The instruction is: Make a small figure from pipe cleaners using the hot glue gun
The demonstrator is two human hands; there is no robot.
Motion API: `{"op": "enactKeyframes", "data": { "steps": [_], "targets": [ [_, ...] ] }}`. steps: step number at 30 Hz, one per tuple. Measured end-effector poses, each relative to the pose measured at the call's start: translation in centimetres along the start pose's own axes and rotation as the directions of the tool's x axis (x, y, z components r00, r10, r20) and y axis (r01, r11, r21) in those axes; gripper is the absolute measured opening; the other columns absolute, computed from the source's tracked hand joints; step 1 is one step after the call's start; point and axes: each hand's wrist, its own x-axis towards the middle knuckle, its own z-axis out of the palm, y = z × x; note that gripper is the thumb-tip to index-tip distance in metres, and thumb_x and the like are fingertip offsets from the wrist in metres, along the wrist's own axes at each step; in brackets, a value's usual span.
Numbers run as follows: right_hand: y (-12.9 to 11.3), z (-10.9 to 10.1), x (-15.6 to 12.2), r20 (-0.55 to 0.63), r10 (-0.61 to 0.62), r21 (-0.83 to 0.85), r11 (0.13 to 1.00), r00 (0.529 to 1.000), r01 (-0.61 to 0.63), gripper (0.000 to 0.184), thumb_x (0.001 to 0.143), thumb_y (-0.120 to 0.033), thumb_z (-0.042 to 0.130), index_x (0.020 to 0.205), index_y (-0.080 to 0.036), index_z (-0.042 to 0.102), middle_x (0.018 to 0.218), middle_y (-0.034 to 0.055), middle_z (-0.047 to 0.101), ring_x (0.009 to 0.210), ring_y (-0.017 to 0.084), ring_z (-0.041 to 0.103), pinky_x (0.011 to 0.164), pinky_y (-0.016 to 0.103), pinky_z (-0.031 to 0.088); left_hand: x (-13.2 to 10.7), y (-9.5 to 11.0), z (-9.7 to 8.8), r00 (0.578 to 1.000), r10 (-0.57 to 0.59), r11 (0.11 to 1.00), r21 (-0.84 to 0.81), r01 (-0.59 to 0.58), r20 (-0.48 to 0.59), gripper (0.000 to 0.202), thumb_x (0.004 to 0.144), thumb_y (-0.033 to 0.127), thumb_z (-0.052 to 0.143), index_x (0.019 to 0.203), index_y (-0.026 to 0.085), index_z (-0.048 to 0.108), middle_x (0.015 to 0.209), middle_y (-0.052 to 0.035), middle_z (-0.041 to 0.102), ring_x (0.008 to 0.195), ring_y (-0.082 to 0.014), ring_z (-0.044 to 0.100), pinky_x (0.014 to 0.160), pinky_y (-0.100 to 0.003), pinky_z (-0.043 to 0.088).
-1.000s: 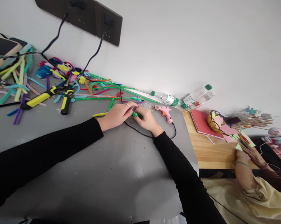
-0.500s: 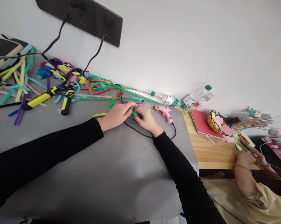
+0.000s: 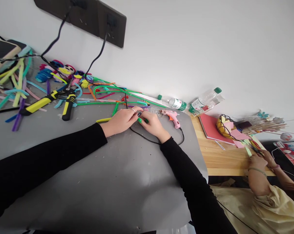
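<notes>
My left hand [image 3: 121, 119] and my right hand [image 3: 153, 124] meet above the grey table, fingertips pinched together. Between them shows a small bright green pipe cleaner piece [image 3: 139, 120], mostly covered by my fingers. Both hands are closed on it. A yellow pipe cleaner [image 3: 103, 120] lies beside my left wrist, and a short green pipe cleaner [image 3: 115, 109] rests just behind that hand. To the right of my right hand lies a pink glue gun [image 3: 171, 116], its black cord [image 3: 147, 139] running under my hands.
Black-yellow pliers [image 3: 41, 104] and cutters [image 3: 69, 105] lie left among pipe cleaners [image 3: 20, 81]. Two bottles [image 3: 177, 103] [image 3: 203, 100] lie against the wall. On the wooden table are a red notebook [image 3: 210, 126], a yellow basket [image 3: 222, 126] and a co-worker's hands [image 3: 258, 161] with scissors [image 3: 255, 148].
My hands stay together in nearly the same place, with slight finger movement at the green piece. The view has shifted slightly. The co-worker's hands have moved at the scissors and pale green paper.
</notes>
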Motion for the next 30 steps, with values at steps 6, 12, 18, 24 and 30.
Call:
{"op": "enactKeyframes", "data": {
  "steps": [6, 12, 18, 24, 30],
  "targets": [
    [-0.02, -0.04, -0.01, 0.017, 0.02, -0.007, 1.0, 1.0, -0.02, 0.023, 0.101, -0.031, 0.048, 0.08, -0.023, 0.051, 0.077, 0.0028, 0.058, 0.074, 0.019, 0.053, 0.072, 0.031, 0.045, 0.05, 0.0, -0.04, 1.0, -0.013, 1.0, 0.016, 0.012, 0.014, 0.042, 0.104, 0.031, 0.035, 0.133, 0.018, 0.061, 0.079, -0.005, 0.071, 0.073, -0.0244, 0.068, 0.071, -0.032, 0.047],
    [-0.2, -0.15, 0.07, 0.027, 0.023, 0.003, 1.0, 0.999, -0.023, 0.021, 0.098, -0.025, 0.05, 0.077, -0.023, 0.046, 0.076, 0.0019, 0.056, 0.075, 0.019, 0.053, 0.072, 0.03, 0.044, 0.16, 0.3, -0.29, 0.998, -0.022, 0.999, 0.028, 0.02, 0.056, 0.044, 0.102, 0.029, 0.035, 0.135, 0.016, 0.06, 0.074, -0.0034, 0.067, 0.069, -0.024, 0.065, 0.068, -0.032, 0.045],
    [-0.05, -0.12, 0.13, 0.055, 0.019, 0.033, 0.999, 0.998, -0.021, 0.023, 0.097, -0.024, 0.052, 0.075, -0.023, 0.043, 0.078, 0.0019, 0.055, 0.073, 0.017, 0.05, 0.071, 0.029, 0.042, 0.16, 0.51, -0.36, 0.993, -0.067, 0.997, 0.036, 0.064, 0.094, 0.045, 0.101, 0.028, 0.036, 0.136, 0.014, 0.06, 0.07, -0.0026, 0.065, 0.064, -0.0241, 0.064, 0.066, -0.032, 0.041],
    [0.01, -0.01, 0.12, 0.062, 0.029, 0.042, 0.999, 0.998, -0.031, 0.024, 0.095, -0.023, 0.052, 0.073, -0.023, 0.043, 0.079, 0.002, 0.054, 0.076, 0.018, 0.05, 0.072, 0.03, 0.041, 0.15, 0.49, -0.34, 0.992, -0.07, 0.996, 0.057, 0.064, 0.102, 0.045, 0.101, 0.025, 0.038, 0.139, 0.015, 0.058, 0.065, 0.0002, 0.062, 0.061, -0.0232, 0.063, 0.068, -0.031, 0.043],
    [-0.17, -0.17, 0.22, 0.059, 0.019, 0.046, 0.999, 0.998, -0.022, 0.024, 0.095, -0.023, 0.051, 0.073, -0.023, 0.042, 0.078, 0.0018, 0.053, 0.074, 0.017, 0.048, 0.071, 0.03, 0.04, 0.22, 0.6, -0.58, 0.989, -0.066, 0.995, 0.079, 0.056, 0.129, 0.046, 0.101, 0.026, 0.037, 0.141, 0.014, 0.058, 0.059, 0.0022, 0.055, 0.057, -0.0231, 0.059, 0.067, -0.032, 0.043]
  ]
}}
